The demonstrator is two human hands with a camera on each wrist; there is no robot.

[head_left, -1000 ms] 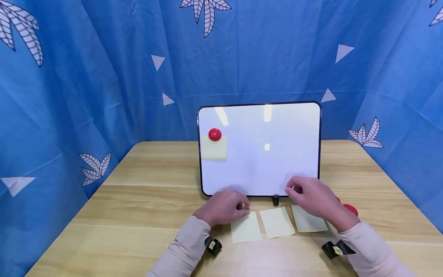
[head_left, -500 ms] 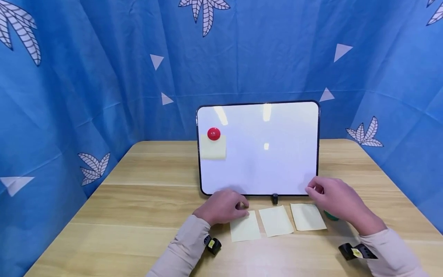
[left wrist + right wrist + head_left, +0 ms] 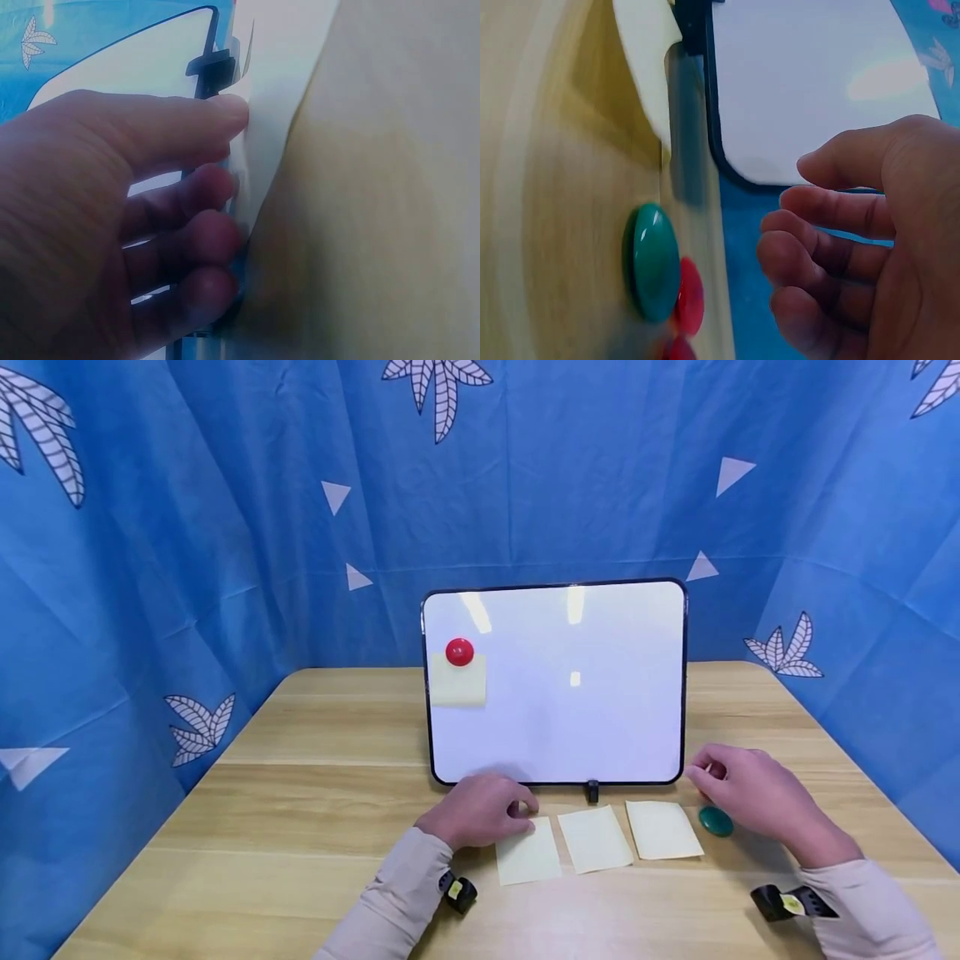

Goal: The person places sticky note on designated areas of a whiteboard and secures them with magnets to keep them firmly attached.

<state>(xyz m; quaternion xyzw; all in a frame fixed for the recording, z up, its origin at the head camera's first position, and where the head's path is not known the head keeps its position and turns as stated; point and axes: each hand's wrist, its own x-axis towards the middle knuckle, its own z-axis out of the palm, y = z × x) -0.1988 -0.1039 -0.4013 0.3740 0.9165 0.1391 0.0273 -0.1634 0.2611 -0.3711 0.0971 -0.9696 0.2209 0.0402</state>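
My left hand (image 3: 483, 810) rests loosely curled at the far edge of the left sticky note (image 3: 528, 853); in the left wrist view its thumb tip overlaps the edge of this pale yellow note (image 3: 274, 82). Two more sticky notes, a middle one (image 3: 595, 839) and a right one (image 3: 663, 830), lie beside it. My right hand (image 3: 757, 789) hovers with relaxed, bent fingers and holds nothing. Below it lie a green round magnet (image 3: 656, 262) and red magnets (image 3: 691, 296), partly hidden from the head view by the hand.
A whiteboard (image 3: 585, 710) with a black frame stands behind the notes. A red magnet (image 3: 460, 652) sits over a sticky note (image 3: 459, 687) at its left side. One black foot (image 3: 592, 792) juts forward near the right note. Blue curtain (image 3: 585, 468) surrounds the wooden table (image 3: 322, 827).
My right hand has moved right, away from over the right sticky note to beside the magnets, uncovering the note and the green magnet. My left hand has stayed in place.
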